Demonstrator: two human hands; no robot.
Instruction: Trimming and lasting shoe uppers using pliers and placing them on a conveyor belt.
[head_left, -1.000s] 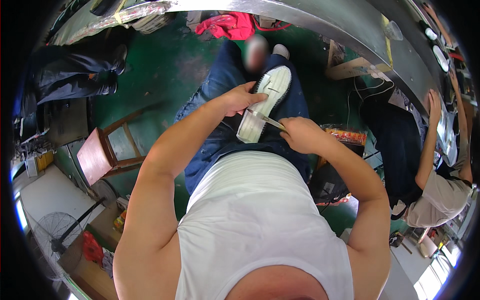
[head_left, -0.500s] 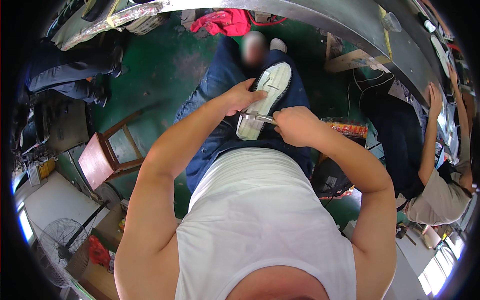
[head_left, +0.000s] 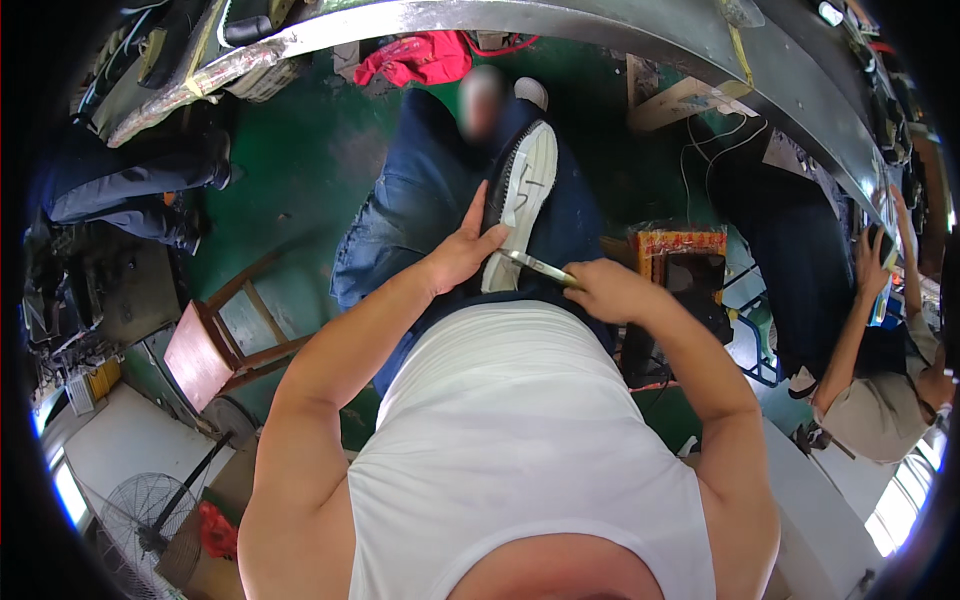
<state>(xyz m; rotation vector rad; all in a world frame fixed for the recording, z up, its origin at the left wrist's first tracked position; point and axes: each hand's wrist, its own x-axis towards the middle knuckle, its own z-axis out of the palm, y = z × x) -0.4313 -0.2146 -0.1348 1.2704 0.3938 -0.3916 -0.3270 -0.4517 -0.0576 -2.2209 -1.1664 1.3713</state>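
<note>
A shoe (head_left: 531, 185) lies bottom up across my lap, its pale sole-side facing me and a dark upper with a stitched edge along its left. My left hand (head_left: 463, 257) grips its left side, thumb over the bottom and fingers along the upper. Closed round the handles of steel pliers (head_left: 538, 266), my right hand (head_left: 613, 290) is to the right of the shoe. The pliers slant across the heel part, and their head reaches the shoe's left edge beside my left thumb. Whether the jaws grip the edge cannot be made out.
A metal-edged workbench (head_left: 480, 18) curves across the far side. A wooden chair (head_left: 205, 350) stands at left, above a fan (head_left: 150, 520). Red cloth (head_left: 420, 58) lies on the green floor. A co-worker (head_left: 875, 410) sits at right, and another person's legs (head_left: 140, 185) show at left.
My right hand has moved down and right, tilting the pliers so their handles point lower. My left hand has slid down the shoe's side with its fingers straighter. The whole view has shifted slightly.
</note>
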